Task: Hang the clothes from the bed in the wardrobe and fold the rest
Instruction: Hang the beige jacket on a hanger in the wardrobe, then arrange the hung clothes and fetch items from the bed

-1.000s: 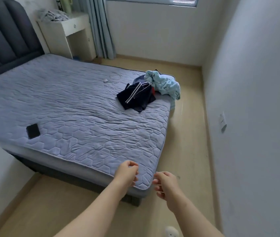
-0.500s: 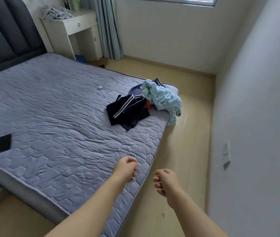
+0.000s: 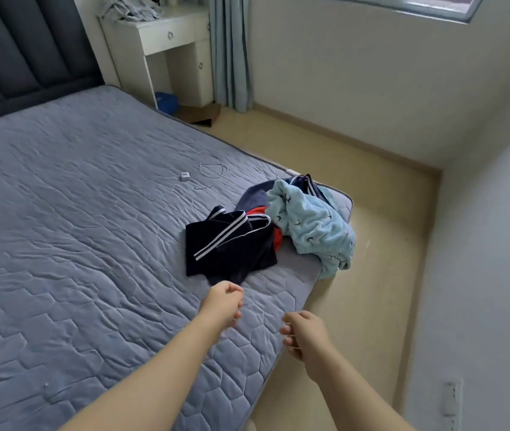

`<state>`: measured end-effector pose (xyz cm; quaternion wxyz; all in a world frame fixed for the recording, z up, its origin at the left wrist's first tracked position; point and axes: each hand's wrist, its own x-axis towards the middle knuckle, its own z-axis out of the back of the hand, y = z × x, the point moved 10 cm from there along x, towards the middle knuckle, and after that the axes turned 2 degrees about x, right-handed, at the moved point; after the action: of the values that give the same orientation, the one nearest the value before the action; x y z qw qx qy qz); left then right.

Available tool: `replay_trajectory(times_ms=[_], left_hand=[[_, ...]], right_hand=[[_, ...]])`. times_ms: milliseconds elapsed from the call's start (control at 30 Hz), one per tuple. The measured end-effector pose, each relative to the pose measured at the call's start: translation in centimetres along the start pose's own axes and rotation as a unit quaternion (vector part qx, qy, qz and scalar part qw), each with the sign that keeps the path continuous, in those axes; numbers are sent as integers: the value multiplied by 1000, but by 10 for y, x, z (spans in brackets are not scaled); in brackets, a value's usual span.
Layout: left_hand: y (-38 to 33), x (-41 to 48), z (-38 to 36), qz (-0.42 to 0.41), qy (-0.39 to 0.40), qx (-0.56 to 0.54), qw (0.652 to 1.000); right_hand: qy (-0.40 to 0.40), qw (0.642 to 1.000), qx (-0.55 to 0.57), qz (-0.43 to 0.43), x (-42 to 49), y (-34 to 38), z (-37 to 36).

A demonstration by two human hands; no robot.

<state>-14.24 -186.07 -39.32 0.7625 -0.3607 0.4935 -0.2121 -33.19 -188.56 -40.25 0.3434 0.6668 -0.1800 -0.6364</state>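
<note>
Home bedroom, quilted bed (image 3: 91, 244) with padded headboard (image 3: 23, 48), white bedside table (image 3: 166, 42), curtained window (image 3: 434, 7)

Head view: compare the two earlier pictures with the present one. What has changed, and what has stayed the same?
The person has moved along the bed toward the clothes; the left hand now reaches near the dark striped garment, the right hand beside it. Neither holds anything. The clothes lie unmoved.
</note>
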Motion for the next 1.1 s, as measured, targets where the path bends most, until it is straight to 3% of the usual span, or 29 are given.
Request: replay_trajectory(times_ms=[300, 567, 733, 900, 1000, 1100], left_hand=[[-72, 139, -22, 42, -79, -3, 996], [-81, 258, -61, 165, -168, -28, 971], [-90, 332, -70, 183, -178, 85, 963], [-98, 413, -60, 137, -195, 202, 950], [-88, 464, -65, 131, -166, 275, 938], [-65, 487, -70, 178, -125, 272, 937]], right_hand=[[73, 995, -70, -26, 160, 97, -1], [133, 961, -229, -75, 305, 167, 3], [145, 933, -320, -75, 401, 184, -11], [173, 916, -363, 12, 482, 194, -61], [199, 881, -426, 44, 525, 183, -90], [230, 858, -459, 23, 544, 165, -104]])
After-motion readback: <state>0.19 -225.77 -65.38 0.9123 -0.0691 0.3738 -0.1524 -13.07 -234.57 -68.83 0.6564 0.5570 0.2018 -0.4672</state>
